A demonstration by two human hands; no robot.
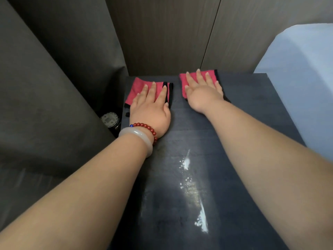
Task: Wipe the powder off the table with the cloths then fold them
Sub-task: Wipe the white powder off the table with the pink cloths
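Note:
Two pink cloths with black edges lie at the far end of a dark table (252, 123). My left hand (151, 107) presses flat on the left cloth (138, 87), fingers spread. On the right cloth (183, 82) my right hand (203, 91) rests the same way, palm down. Neither hand grips its cloth. White powder (187, 163) runs in a thin streak down the table's middle, between my forearms, with a second patch (202, 222) nearer to me.
A dark grey sofa arm (54, 87) stands close on the left. A round metal object (109, 120) sits in the gap beside the table. Brown wood panels (171, 33) back the table. A pale blue-white surface (302, 78) borders the right edge.

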